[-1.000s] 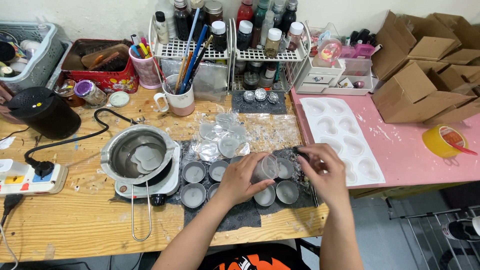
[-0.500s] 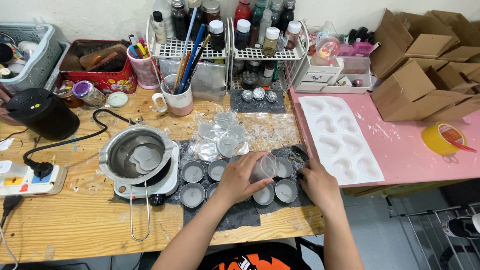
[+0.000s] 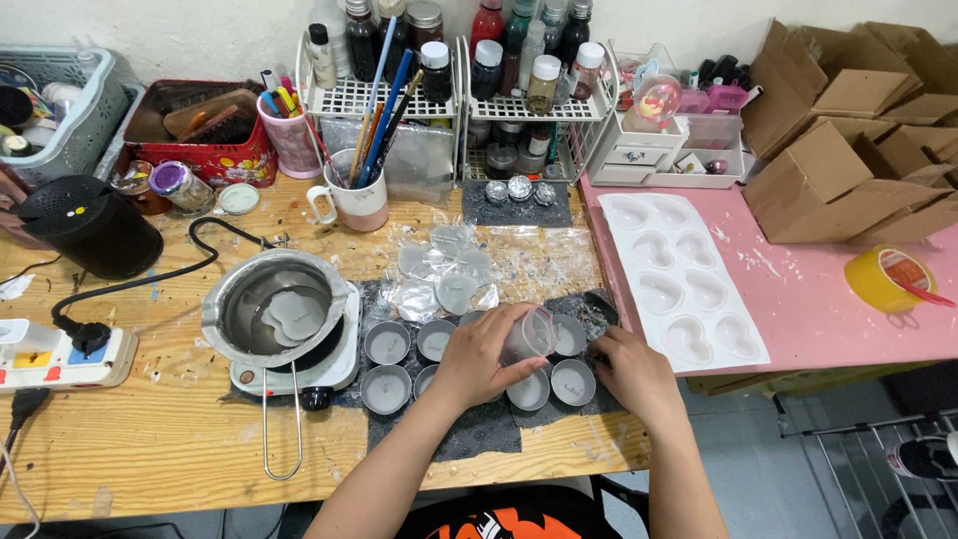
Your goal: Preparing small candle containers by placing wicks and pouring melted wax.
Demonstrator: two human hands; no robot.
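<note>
Head view, nearest first: my left hand (image 3: 486, 354) is wrapped around a small clear plastic cup (image 3: 528, 335), tilted on its side, its open mouth pointing away from the melting pot (image 3: 279, 309). The cup sits inside my curled fingers, just above the round tins (image 3: 409, 361) that fill the dark mat (image 3: 469, 424) beside the pot. My right hand (image 3: 637, 374) lies on the far end of that mat from the pot, fingers bent down against its edge; I cannot tell whether it pinches anything. Beyond the tins, farther from me than the pot, crumpled clear film (image 3: 449, 269) is spread over the wooden table (image 3: 150, 439). Well to the side of the pot, past my right hand, a white heart mould (image 3: 679, 274) rests on the pink board (image 3: 818, 299). Behind the pot stands a mug of brushes (image 3: 354, 195).
</note>
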